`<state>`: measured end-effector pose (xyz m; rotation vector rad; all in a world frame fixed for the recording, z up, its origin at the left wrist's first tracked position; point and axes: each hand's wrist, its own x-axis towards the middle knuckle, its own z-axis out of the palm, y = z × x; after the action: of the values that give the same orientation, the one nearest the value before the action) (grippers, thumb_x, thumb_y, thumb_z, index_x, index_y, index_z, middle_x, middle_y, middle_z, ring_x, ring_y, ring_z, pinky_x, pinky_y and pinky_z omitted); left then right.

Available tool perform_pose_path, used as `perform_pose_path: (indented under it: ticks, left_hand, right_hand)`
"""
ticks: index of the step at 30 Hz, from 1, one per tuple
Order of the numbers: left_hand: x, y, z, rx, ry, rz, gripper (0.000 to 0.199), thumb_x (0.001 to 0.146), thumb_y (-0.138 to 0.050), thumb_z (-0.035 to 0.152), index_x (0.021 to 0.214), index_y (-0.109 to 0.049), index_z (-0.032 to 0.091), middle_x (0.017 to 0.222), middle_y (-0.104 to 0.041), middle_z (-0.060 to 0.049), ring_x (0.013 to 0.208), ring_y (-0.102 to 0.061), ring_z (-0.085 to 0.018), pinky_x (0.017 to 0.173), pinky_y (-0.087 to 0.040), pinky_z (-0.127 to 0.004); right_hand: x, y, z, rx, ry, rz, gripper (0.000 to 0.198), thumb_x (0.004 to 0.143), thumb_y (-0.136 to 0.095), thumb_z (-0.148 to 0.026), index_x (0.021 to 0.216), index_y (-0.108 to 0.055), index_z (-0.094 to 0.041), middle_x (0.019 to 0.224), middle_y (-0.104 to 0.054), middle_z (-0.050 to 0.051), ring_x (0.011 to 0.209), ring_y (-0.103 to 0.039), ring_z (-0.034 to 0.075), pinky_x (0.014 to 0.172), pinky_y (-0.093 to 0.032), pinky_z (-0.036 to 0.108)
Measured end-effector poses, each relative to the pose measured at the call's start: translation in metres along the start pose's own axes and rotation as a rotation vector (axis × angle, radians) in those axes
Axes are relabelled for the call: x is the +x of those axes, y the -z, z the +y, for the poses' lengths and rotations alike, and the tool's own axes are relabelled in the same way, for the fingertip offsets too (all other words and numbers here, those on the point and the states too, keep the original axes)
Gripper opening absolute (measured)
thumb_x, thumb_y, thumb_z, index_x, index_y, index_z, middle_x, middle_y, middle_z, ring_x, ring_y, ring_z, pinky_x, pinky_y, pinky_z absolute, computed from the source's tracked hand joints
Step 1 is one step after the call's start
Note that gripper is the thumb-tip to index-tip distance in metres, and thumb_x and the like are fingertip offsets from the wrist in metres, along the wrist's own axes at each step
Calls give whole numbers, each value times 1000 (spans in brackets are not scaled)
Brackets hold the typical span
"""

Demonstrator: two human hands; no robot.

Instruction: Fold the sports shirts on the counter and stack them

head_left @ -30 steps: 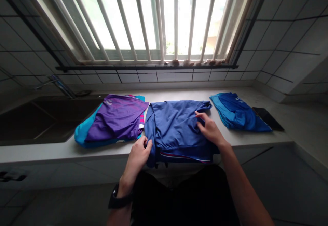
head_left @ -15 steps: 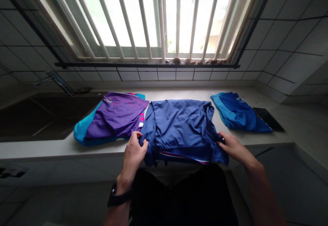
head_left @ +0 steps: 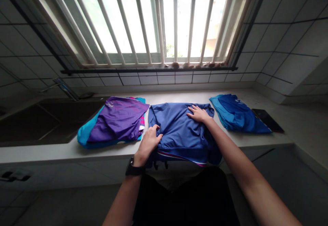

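A navy blue shirt [head_left: 176, 127] lies in a folded, wrinkled bundle on the counter in front of me. Its lower edge, with a thin white and pink trim, hangs over the counter's front. My left hand [head_left: 150, 142] rests at the shirt's left side, fingers bent on the cloth and the thumb apart from them. Flat on the upper right of the shirt lies my right hand [head_left: 198, 113], its fingers spread.
Left of the shirt is a purple garment [head_left: 118, 120] on turquoise cloth, beside a dark sink [head_left: 51, 120] with a faucet [head_left: 66, 89]. To the right are folded blue clothes [head_left: 235, 113] and a dark flat object [head_left: 269, 120]. A barred window [head_left: 153, 28] stands behind the counter [head_left: 179, 94].
My right hand has left the shirt's lower right edge and moved up onto its top. My left hand has shifted right and slightly up, and the shirt's sides are drawn inward.
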<state>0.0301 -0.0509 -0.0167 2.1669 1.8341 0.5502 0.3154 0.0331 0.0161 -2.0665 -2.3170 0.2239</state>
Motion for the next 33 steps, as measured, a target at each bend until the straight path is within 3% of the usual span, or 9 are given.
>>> perform_pose_path:
  ticks: [6, 11, 14, 18, 20, 22, 26, 30, 33]
  left_hand:
    - [51, 19, 5, 104, -110, 44, 27, 87, -58, 11, 108, -72, 21, 115, -68, -10, 107, -67, -25, 97, -53, -34]
    - [121, 37, 39, 146, -186, 125, 31, 93, -50, 8, 111, -73, 19, 120, -67, -13, 107, -66, -26, 93, -54, -35]
    - [136, 41, 53, 164, -233, 225, 41, 90, -46, 2, 119, -71, 15, 134, -63, -18, 118, -63, -28, 102, -50, -41]
    - [91, 42, 47, 40, -477, -62, 28, 91, -58, 15, 114, -73, 20, 125, -69, -10, 112, -67, -24, 104, -51, -36]
    - [53, 37, 35, -38, -572, -255, 27, 92, -67, 33, 116, -73, 23, 119, -72, -8, 109, -68, -24, 100, -53, -33]
    - [19, 27, 20, -60, -622, -294, 41, 86, -77, 37, 124, -71, 25, 127, -70, -7, 113, -68, -24, 100, -53, -33]
    - [-9, 9, -5, -8, -572, -113, 21, 95, -61, 20, 112, -71, 24, 112, -71, -7, 104, -68, -22, 94, -55, -34]
    - [-5, 7, -13, 67, -450, 88, 34, 88, -53, 4, 114, -67, 22, 111, -68, -8, 105, -66, -24, 93, -55, -35]
    - [-12, 14, -9, 73, -433, 263, 32, 89, -50, 5, 111, -66, 21, 108, -67, -8, 103, -64, -24, 93, -54, -38]
  right_hand:
    - [-18, -13, 16, -85, -211, 12, 71, 106, -29, -60, 164, -36, -21, 168, -37, 18, 149, -43, 36, 114, -41, 54]
    - [-57, -17, 10, -112, -266, 150, 76, 103, -37, -60, 151, -53, -3, 137, -63, 35, 125, -63, 45, 97, -51, 56]
    - [-83, -12, 12, -111, -259, 157, 70, 103, -43, -56, 131, -69, 2, 115, -71, 37, 109, -71, 46, 88, -55, 54]
    - [-118, -4, 40, 38, 37, 138, 51, 103, -48, -50, 98, -83, -15, 104, -78, 21, 101, -75, 36, 93, -56, 46]
    - [-132, -9, 55, 137, 213, 185, 41, 99, -56, -51, 109, -83, -21, 121, -76, 16, 113, -72, 33, 102, -54, 44]
    - [-140, -20, 63, 186, 328, 210, 46, 93, -65, -51, 131, -74, -26, 144, -66, 12, 130, -64, 32, 111, -50, 47]
    - [-143, -43, 49, 169, 335, 248, 43, 96, -63, -38, 137, -69, -30, 149, -63, 9, 134, -61, 31, 113, -46, 55]
    - [-140, -42, 28, 134, 291, 423, 29, 98, -57, -21, 117, -78, -25, 117, -76, 9, 105, -70, 28, 97, -54, 48]
    - [-145, -33, 25, 149, 297, 611, 33, 100, -52, -19, 120, -77, -25, 104, -75, 9, 95, -68, 27, 89, -55, 44]
